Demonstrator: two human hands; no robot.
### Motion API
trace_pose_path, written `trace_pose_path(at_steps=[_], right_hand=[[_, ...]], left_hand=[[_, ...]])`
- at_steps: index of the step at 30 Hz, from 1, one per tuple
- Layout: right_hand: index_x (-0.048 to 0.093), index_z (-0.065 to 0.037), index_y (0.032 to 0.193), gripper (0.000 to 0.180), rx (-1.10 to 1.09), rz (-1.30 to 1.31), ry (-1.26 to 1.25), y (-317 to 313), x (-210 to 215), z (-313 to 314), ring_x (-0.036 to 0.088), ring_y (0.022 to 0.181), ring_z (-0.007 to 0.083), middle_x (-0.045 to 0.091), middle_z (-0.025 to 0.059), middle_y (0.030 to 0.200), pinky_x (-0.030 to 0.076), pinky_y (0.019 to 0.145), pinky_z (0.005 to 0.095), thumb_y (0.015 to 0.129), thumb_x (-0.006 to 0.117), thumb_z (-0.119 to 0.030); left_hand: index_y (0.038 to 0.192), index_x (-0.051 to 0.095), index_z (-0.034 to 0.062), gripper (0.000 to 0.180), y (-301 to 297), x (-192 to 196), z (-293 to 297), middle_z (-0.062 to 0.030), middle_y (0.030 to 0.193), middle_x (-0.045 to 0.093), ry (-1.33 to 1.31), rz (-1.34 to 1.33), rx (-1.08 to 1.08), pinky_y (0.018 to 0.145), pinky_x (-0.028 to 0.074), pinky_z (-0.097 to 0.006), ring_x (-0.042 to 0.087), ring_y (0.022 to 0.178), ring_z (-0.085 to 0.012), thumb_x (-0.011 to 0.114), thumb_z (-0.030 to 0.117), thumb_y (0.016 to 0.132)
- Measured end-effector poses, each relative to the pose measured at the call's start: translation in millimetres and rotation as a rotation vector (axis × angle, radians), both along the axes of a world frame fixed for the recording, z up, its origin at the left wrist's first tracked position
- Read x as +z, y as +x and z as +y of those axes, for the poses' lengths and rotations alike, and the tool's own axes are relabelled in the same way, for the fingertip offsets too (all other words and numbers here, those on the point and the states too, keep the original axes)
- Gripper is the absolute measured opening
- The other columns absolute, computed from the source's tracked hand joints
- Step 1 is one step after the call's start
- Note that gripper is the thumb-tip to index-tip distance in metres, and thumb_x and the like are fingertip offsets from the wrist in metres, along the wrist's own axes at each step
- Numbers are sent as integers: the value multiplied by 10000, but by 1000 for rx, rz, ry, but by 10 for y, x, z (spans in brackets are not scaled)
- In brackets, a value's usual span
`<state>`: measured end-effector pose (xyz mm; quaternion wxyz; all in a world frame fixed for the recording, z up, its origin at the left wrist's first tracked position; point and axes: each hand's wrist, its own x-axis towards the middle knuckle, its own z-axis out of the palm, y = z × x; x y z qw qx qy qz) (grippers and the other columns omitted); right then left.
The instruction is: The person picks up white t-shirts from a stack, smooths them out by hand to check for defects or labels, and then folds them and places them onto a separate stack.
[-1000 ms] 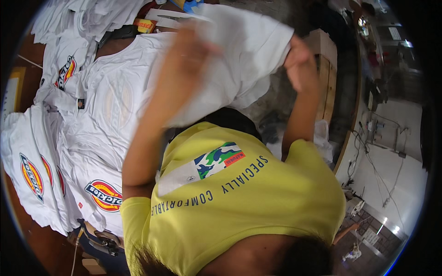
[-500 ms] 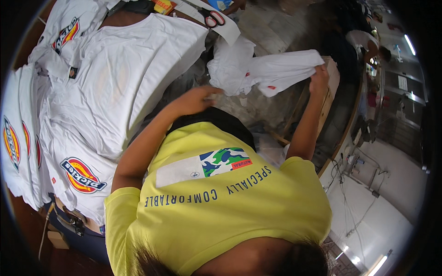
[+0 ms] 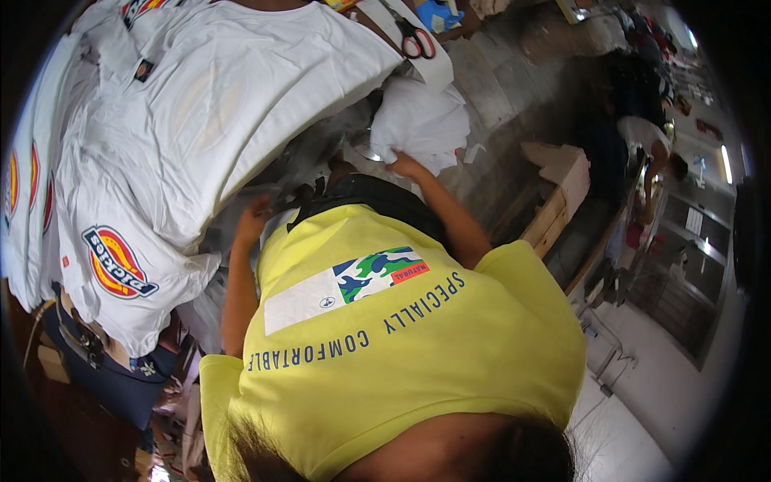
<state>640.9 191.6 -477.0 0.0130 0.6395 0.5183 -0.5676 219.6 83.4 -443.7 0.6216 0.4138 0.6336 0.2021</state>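
Note:
My right hand (image 3: pixel 407 166) is at the near edge of a bunched white garment (image 3: pixel 419 120), its fingers curled and touching or close against the cloth. A small bright glint shows beside its fingertips; I cannot make out what it is. My left hand (image 3: pixel 255 215) is low beside the near edge of a large white T-shirt (image 3: pixel 265 76), slightly smeared by motion. Whether its fingers hold anything is hidden. The T-shirt lies spread out over a raised surface on the left, with a colourful printed emblem on a white garment (image 3: pixel 119 261) in front of it.
Scissors (image 3: pixel 418 42) with red and black handles lie on a white strip (image 3: pixel 435 71) at the top. Near it is a blue packet (image 3: pixel 440 14). A wooden frame (image 3: pixel 554 210) stands to the right. Another person (image 3: pixel 642 132) is farther off at the right.
The white garment stretched out to the right is now bunched up. My right hand has come in leftward from its far end. My left hand has moved left and nearer my body.

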Motion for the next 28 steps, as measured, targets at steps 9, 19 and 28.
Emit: trace_pose_path(at_steps=[9, 19, 28], right_hand=[[479, -68, 1253, 443, 422, 146, -317, -320, 220, 508, 546, 930, 151, 603, 63, 1044, 427, 821, 298, 846, 528, -237], [459, -52, 1264, 401, 1194, 182, -339, -2111, 1606, 994, 517, 1028, 134, 569, 63, 1114, 398, 902, 266, 894, 535, -188], [488, -88, 1240, 356, 1716, 295, 9, -3235, 2004, 388, 556, 1033, 260, 545, 162, 1190, 413, 915, 338, 899, 509, -189]], left_hand=[[1108, 574, 24, 409, -303, -1417, -1894, -171, 965, 633, -328, 311, 504, 791, 460, -321, 605, 922, -243, 604, 147, 719], [1140, 501, 54, 409, 74, -1075, -1659, -158, 1074, 508, -179, 941, 1202, 865, 375, -453, 469, 1014, -355, 569, 81, 738], [1256, 411, 61, 617, -1043, -93, -1497, -140, 1339, 336, -14, 1402, 1097, 1009, 168, -603, 229, 1292, -360, 644, 204, 703]])
